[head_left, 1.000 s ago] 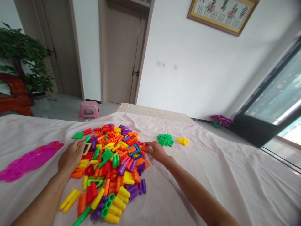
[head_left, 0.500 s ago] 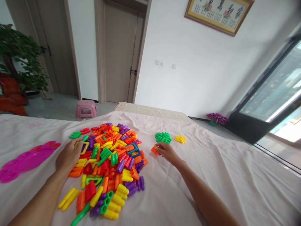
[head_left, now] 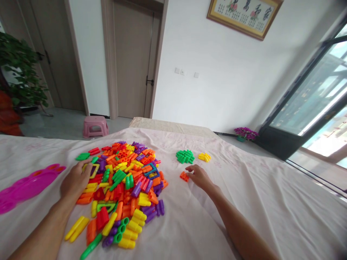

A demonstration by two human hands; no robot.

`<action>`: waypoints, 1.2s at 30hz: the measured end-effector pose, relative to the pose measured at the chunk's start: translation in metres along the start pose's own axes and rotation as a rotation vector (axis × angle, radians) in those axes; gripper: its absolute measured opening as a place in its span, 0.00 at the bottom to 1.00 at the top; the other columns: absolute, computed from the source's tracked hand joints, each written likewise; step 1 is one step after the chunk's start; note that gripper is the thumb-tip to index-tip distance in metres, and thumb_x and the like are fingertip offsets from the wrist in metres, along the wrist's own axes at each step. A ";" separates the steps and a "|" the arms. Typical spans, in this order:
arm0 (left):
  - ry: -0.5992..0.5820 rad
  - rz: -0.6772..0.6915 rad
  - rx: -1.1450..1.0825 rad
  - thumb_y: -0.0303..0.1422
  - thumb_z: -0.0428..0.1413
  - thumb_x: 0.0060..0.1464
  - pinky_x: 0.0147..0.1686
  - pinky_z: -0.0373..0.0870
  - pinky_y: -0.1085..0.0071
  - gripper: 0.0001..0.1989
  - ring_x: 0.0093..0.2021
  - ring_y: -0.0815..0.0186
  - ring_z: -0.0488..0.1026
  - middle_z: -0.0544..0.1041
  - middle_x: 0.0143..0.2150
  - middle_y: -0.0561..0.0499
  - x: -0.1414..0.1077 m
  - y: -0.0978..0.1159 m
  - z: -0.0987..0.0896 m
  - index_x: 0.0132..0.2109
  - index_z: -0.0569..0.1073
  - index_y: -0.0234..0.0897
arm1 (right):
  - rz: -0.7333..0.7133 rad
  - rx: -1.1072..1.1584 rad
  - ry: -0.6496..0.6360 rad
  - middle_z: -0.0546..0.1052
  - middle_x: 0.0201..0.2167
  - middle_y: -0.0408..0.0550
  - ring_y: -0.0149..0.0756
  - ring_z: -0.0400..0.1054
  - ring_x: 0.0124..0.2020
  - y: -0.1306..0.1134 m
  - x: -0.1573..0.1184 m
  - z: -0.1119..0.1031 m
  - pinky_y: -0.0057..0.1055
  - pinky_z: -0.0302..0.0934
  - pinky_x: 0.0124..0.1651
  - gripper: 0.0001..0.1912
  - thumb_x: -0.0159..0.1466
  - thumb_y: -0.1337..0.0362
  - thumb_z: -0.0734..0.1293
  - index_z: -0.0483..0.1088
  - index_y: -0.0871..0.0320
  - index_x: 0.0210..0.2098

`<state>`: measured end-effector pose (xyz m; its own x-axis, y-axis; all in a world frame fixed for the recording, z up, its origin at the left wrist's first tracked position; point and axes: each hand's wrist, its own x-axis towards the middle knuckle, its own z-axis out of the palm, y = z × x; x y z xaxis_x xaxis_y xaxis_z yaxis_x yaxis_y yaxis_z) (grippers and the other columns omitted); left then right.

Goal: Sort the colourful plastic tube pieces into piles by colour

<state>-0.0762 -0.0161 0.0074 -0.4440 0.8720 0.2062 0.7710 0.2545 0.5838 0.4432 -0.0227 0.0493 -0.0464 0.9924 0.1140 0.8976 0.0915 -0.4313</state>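
My left hand (head_left: 75, 180) is at the left edge of a heap of plastic building blocks (head_left: 127, 180), its fingers closed over a yellow frame-shaped block (head_left: 94, 171). The fingertips are partly hidden there. To the right of the heap, an orange block (head_left: 184, 176) made of short joined tubes lies on the cloth. My right hand (head_left: 201, 177) is just beside it, thumb and forefinger apart and the thumb close to the block. Beyond this hand lie a cluster of green blocks (head_left: 185, 156) and a smaller group of yellow blocks (head_left: 204, 157).
A pale patterned cloth (head_left: 244, 202) covers the wide surface under the blocks. Left of my left hand lies a flat magenta plastic piece (head_left: 29, 186). Past the far edge stand a pink stool (head_left: 95, 126) and a pot of purple flowers (head_left: 245, 133).
My right hand has let go of the orange block, which now rests on the cloth, and its fingers have parted. My left hand stays at the heap. The view has shifted slightly.
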 end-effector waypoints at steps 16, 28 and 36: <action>-0.027 -0.048 -0.047 0.47 0.40 0.65 0.46 0.67 0.62 0.27 0.52 0.51 0.74 0.76 0.57 0.41 0.000 0.001 -0.001 0.62 0.70 0.42 | -0.558 0.205 0.016 0.80 0.48 0.50 0.41 0.72 0.49 -0.102 -0.004 0.039 0.40 0.61 0.55 0.14 0.66 0.67 0.66 0.75 0.55 0.51; 0.000 -0.078 -0.048 0.47 0.41 0.65 0.42 0.68 0.62 0.26 0.48 0.51 0.75 0.77 0.53 0.42 -0.003 0.008 -0.003 0.60 0.72 0.42 | -0.602 0.330 -0.020 0.79 0.50 0.51 0.41 0.72 0.51 -0.123 0.008 0.049 0.39 0.63 0.56 0.15 0.66 0.67 0.67 0.76 0.53 0.51; -0.010 -0.059 -0.085 0.49 0.40 0.65 0.48 0.67 0.60 0.28 0.52 0.50 0.73 0.75 0.57 0.41 0.000 0.001 0.001 0.61 0.71 0.42 | -0.783 0.246 -0.015 0.81 0.46 0.48 0.41 0.72 0.48 -0.148 -0.022 0.027 0.41 0.59 0.56 0.12 0.66 0.62 0.69 0.76 0.50 0.49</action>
<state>-0.0751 -0.0155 0.0070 -0.4826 0.8607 0.1623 0.7021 0.2694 0.6592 0.2994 -0.0563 0.0860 -0.6273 0.6341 0.4522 0.4807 0.7721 -0.4158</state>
